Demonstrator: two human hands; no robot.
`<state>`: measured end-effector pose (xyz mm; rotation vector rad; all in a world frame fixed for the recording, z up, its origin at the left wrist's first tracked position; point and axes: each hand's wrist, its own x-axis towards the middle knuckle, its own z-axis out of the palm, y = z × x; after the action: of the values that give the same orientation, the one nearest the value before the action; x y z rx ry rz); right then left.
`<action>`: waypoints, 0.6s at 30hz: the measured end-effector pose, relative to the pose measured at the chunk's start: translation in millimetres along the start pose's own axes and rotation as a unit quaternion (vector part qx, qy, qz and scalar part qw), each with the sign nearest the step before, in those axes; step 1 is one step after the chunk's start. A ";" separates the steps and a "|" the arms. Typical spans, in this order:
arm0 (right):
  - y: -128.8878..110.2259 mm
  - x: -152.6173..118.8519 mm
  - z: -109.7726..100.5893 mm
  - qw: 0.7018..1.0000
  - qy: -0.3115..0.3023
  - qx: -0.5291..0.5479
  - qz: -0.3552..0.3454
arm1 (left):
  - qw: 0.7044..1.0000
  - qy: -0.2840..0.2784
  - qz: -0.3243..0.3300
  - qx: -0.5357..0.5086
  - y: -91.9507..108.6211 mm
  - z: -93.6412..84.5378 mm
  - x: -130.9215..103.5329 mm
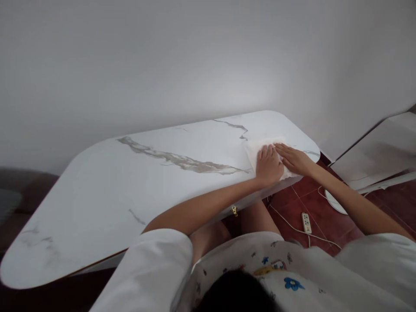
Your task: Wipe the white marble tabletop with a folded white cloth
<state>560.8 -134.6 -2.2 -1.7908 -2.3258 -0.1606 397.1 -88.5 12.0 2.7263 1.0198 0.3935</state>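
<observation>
A thin whitish sheet (254,151), paper or cloth, lies flat on the white marble-patterned table (175,195) near its right end. My left hand (269,164) rests palm down on the sheet, its fingers stretched away from me. Beside it, my right hand (292,159) lies flat with straight fingers pointing left, the fingertips close to the left hand. Both palms cover part of the sheet, and its near edge reaches the table's front edge.
A grey-white wall (162,65) rises behind the table. On the red tiled floor lie a power strip (306,223) and its cable (289,223). A small gold knob (234,211) sits under the front edge. A white panel (380,147) stands at the right.
</observation>
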 end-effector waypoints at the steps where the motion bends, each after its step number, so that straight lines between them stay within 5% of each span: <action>1: 4.1 -7.6 -2.7 1.000 -0.004 0.000 0.000 | 1.000 -0.002 0.001 -0.008 7.4 1.9 -0.4; 5: 34.6 -19.2 -6.5 0.999 -0.016 -0.017 0.035 | 0.999 0.018 0.008 -0.027 29.3 13.8 20.6; 9: 74.6 2.6 2.9 0.997 -0.004 -0.035 0.067 | 0.997 0.063 0.005 -0.034 31.0 26.2 68.4; 13: 103.8 47.6 17.5 0.995 0.015 -0.043 0.083 | 0.995 0.092 0.005 -0.027 5.0 30.0 117.5; 18: 121.7 115.1 37.0 0.996 0.013 -0.043 0.079 | 0.992 0.089 0.077 0.038 -55.3 25.6 160.1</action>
<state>646.6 13.3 -16.8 -1.9923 -2.1793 -0.2623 487.7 56.5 0.5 2.8911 0.8849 0.6465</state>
